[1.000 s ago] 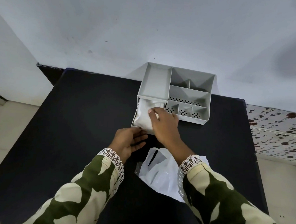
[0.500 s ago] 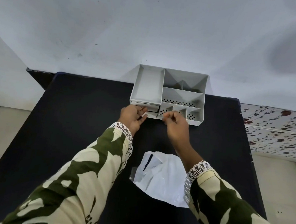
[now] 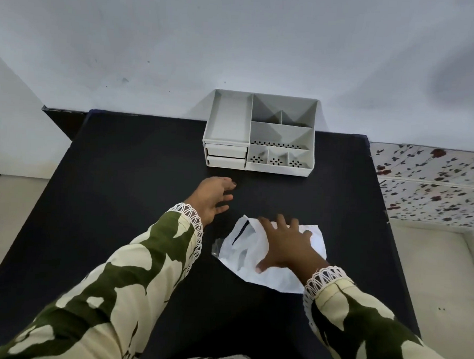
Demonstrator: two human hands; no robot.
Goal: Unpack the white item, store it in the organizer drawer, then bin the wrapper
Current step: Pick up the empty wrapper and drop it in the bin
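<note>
**Head view: two hands, wrapper and organizer on a black table**

Table (image 3: 134,201): black top, set against a pale wall (image 3: 238,40); pale floor to either side; a flower-print surface (image 3: 435,180) beyond its right edge.

Organizer (image 3: 283,135): grey plastic, at the far edge of the table against the wall; long shallow tray on its left top; open compartments on the right, several with dotted holes in the floor; nothing seen in them.

Drawers (image 3: 226,156): two, stacked under the tray on the organizer's front left; both pushed in flush.

White item: not visible anywhere; whether it lies inside a drawer cannot be told from here.

Wrapper (image 3: 242,249): white plastic, crumpled and flattened, with a dark slit near its upper left; lying on the table near the person, well apart from the organizer; a scrap of clear film (image 3: 216,247) at its left edge.

Right hand (image 3: 287,246): palm down with fingers spread, laid on top of the wrapper; not clasping it.

Left hand (image 3: 212,197): fingers loosely extended and parted, holding nothing; between the organizer and the wrapper, left of the wrapper, touching neither.

Sleeves (image 3: 130,278): green and cream pattern, white lace trim at both cuffs.
</note>
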